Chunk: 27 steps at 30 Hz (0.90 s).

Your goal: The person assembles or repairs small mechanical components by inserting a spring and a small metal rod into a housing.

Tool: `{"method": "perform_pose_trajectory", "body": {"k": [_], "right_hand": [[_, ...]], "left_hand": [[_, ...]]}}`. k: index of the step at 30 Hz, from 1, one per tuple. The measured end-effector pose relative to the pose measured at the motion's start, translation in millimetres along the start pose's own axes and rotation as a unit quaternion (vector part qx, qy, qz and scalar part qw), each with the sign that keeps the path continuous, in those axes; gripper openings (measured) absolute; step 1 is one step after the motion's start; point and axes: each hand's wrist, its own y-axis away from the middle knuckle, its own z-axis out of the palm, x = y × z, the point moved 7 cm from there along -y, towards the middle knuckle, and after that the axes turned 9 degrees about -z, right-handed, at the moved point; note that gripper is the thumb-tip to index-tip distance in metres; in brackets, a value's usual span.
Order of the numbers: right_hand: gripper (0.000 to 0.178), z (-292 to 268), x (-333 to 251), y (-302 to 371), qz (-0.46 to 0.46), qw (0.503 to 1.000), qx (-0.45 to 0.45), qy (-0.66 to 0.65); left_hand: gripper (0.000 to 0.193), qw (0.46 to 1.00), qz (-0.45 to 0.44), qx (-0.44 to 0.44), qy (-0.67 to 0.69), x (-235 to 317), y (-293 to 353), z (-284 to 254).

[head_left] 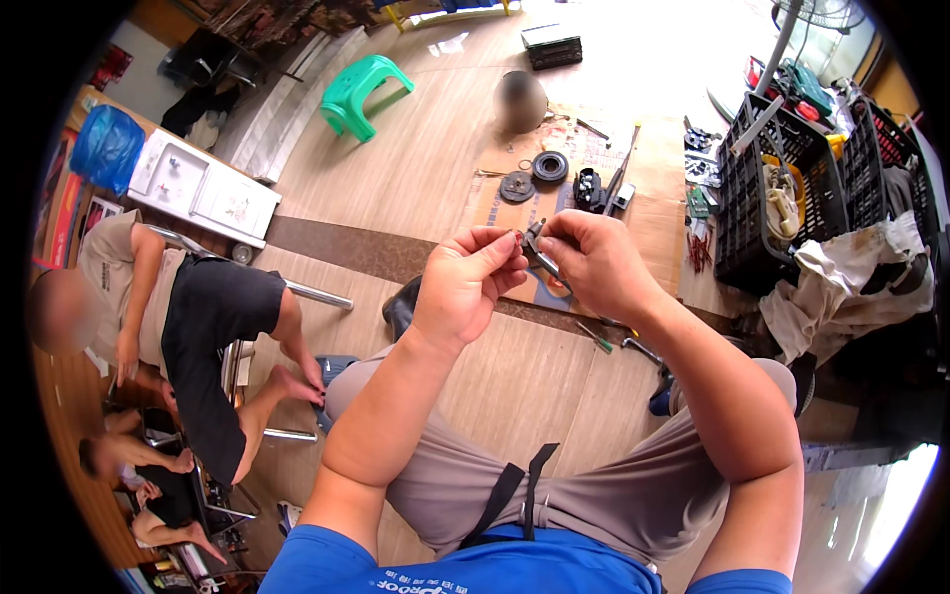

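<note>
In front of my lap, my left hand [467,285] is closed in a pinch, thumb against forefinger. A tiny reddish piece [519,238] shows at its fingertips, too small to name. Close beside it, my right hand [600,259] is closed round a small metal tool that looks like pliers [545,263]. The tool's head is up by the left fingertips; whether they touch, I cannot tell. Beyond my hands, on a cardboard sheet [653,208], lie a black ring-shaped part [549,166], a dark round disc [517,186] and a black machine part [588,188].
Black plastic crates [737,223] full of tools and cables stand at the right, with red wires [699,251] nearby. A green-handled screwdriver [600,342] lies near my feet. At the left are a seated person [213,317] and a white sink unit [203,188]; a green stool [366,87] stands farther back.
</note>
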Motion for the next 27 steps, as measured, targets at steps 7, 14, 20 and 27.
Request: {"method": "perform_pose_trajectory", "body": {"k": [7, 14, 20, 27], "right_hand": [[0.011, 8.0, -27.7, 7.6, -0.120, 0.990, -0.003, 0.077], [0.011, 3.7, -23.2, 8.3, -0.122, 0.984, 0.007, 0.131], [0.011, 11.2, -30.9, 11.4, -0.134, 0.982, -0.033, 0.132], [0.011, 0.5, -50.7, 9.5, -0.164, 0.981, -0.023, 0.100]], "left_hand": [[0.009, 0.998, 0.027, 0.015, 0.053, 1.4, -3.0, -13.0], [0.012, 0.991, -0.057, -0.037, 0.118, -7.0, -2.4, -5.6], [0.011, 0.991, -0.036, -0.041, 0.123, -6.1, -3.9, -7.4], [0.009, 0.995, 0.068, 0.044, -0.062, 3.1, -0.3, -6.3]]}}
